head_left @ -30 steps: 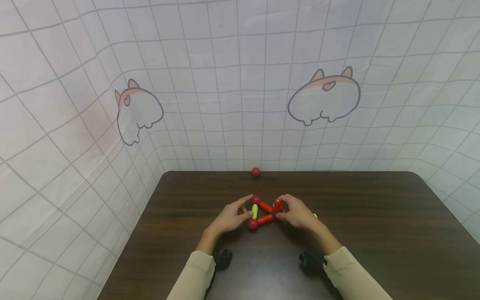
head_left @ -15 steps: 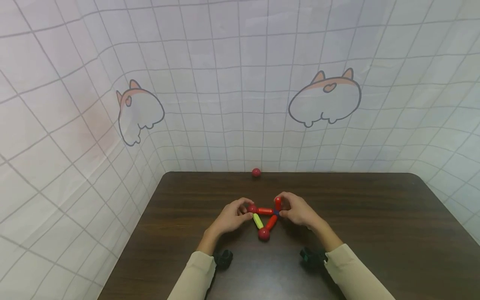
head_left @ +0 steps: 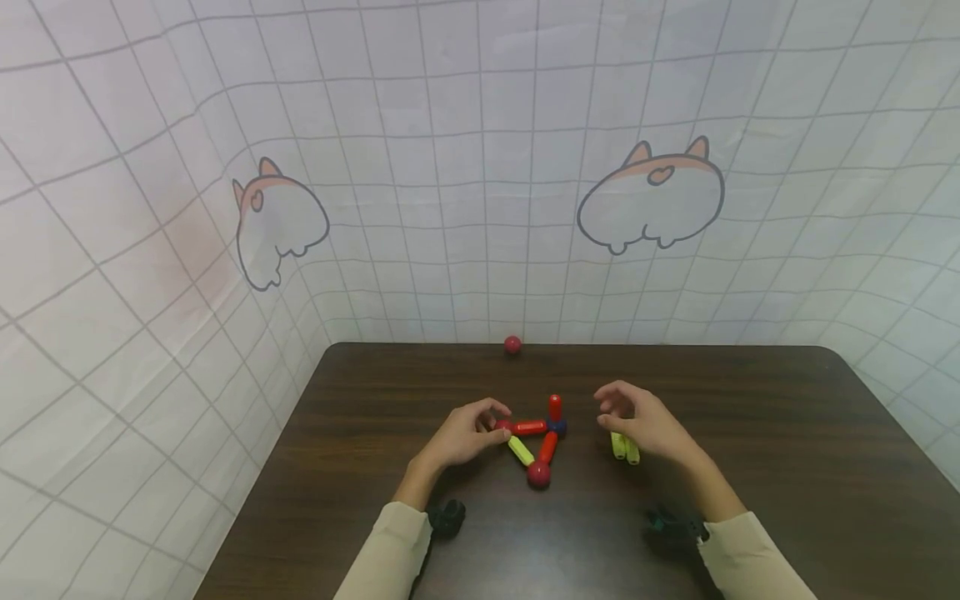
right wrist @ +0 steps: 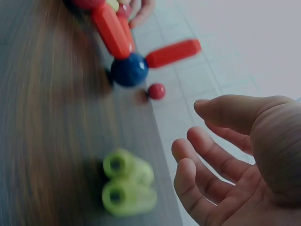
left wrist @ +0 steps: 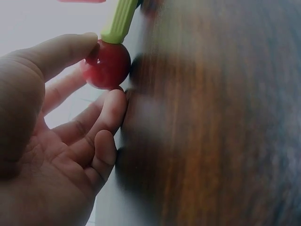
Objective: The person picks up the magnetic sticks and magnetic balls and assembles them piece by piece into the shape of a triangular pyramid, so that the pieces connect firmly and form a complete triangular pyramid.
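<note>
A left hand [head_left: 462, 433] pinches the red ball [left wrist: 109, 67] of a stick-and-ball frame [head_left: 549, 448] as the nearer right hand [head_left: 647, 423], empty, fingers loosely curved, hovers just above two green sticks [head_left: 633, 453] lying lengthwise toward the table's [head_left: 772, 433] far edge.

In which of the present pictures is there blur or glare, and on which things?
Head view: soft sheen on the tabletop, low in the picture; left wrist view: wood grain blurred, small highlights on the held red ball; right wrist view: yellow-green rods blurred, backdrop pale and washed out.
</note>
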Available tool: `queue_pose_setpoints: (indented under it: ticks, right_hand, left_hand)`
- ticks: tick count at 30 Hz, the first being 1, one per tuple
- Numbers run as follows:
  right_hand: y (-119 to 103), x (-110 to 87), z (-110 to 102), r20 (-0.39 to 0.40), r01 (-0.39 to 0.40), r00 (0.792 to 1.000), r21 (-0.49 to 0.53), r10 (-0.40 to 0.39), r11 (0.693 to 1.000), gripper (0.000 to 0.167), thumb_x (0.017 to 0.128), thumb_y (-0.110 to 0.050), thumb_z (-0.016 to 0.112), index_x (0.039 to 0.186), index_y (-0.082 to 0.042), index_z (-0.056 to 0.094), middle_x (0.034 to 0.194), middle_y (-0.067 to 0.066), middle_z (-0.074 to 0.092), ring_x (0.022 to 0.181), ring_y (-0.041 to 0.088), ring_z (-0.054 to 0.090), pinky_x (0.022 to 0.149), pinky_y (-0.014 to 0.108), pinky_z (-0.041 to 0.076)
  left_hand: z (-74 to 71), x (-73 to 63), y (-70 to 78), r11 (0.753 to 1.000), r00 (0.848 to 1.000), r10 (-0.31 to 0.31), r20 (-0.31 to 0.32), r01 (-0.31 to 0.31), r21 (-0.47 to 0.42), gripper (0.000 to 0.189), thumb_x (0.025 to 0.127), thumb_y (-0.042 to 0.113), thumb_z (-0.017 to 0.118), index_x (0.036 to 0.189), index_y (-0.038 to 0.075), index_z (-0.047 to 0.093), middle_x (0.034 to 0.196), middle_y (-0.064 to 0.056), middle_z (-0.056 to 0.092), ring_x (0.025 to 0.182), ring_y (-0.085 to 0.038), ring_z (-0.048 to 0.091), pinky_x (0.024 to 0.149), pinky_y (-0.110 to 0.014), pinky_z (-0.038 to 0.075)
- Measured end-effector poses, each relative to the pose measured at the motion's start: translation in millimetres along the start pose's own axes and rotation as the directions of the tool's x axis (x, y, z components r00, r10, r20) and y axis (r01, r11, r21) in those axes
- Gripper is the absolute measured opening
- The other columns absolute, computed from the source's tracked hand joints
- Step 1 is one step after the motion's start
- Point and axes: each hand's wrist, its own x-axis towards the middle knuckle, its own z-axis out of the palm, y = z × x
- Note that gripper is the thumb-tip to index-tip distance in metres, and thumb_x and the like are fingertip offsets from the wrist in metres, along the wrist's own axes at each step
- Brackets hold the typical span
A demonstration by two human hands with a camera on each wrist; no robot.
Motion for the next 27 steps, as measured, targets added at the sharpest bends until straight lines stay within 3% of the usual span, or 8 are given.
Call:
queue_pose_setpoints:
  ticks: [10,22,27]
  right_hand:
    - [20,-20.5,-18,0.010,-0.056,0.998,-0.042,0.056,0.998,0.033,0.098,-0.017,0.068,0.126,-0.001,0.061,0.104,0.008,0.064,0.091,0.018,0.060,0.069,0.027,0.047]
    - [28,-24.6,-15,0.083,-0.091,0.991,-0.112,0.100,0.990,0.029,0.095,-0.019,0.072,0.118,-0.004,0.065,0.087,0.004,0.060,0.073,0.012,0.053,0.061,0.026,0.043]
    - [32,-25.2,-16,0.085,-0.092,0.991,-0.126,0.103,0.988,0.029,0.094,-0.019,0.073,0.117,-0.004,0.066,0.087,0.003,0.060,0.073,0.013,0.053,0.061,0.026,0.043]
  left_hand:
    - [2.0,1.1,0.1,1.000,1.000,-0.017,0.009,0.017,0.012,0.025,0.097,0.030,0.071,0.120,0.021,0.070,0.096,0.001,0.064,0.078,-0.014,0.059,0.067,-0.030,0.049]
    - [2.5,1.4,-0.9,0.999,0.999,-0.041,-0.008,0.041,0.003,0.021,0.096,0.031,0.073,0.115,0.022,0.070,0.094,0.001,0.063,0.074,-0.013,0.056,0.063,-0.028,0.047]
    - [2.5,1.2,-1.2,0.999,0.999,-0.038,-0.012,0.038,0.005,0.022,0.096,0.032,0.073,0.115,0.022,0.069,0.093,0.001,0.063,0.073,-0.013,0.056,0.063,-0.028,0.046]
